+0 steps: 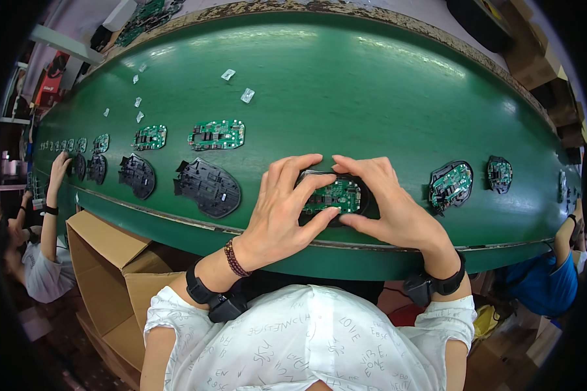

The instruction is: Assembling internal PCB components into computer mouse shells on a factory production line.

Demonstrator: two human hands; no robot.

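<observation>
Both hands meet over a green circuit board (343, 197) that lies in a black plastic shell (370, 199), close to the table's near edge. Thumb and index fingertip of my left hand (282, 203) press on the board's near and far edges. My right hand (391, 207) curves round the right side of the shell, its thumb at the near rim and its fingers at the far rim. The left part of the shell is hidden behind my left hand. To the left lie a bare black shell (209, 187) and, beyond it, a loose circuit board (217, 135).
More boards (150, 137) and black shells (137, 176) run leftward along the green table (346, 85). At right lie shells with boards in them (451, 186). Small clear pieces (247, 96) dot the far side. An open cardboard box (104, 241) stands below the edge. Co-workers' arms (51, 202) reach in at both ends.
</observation>
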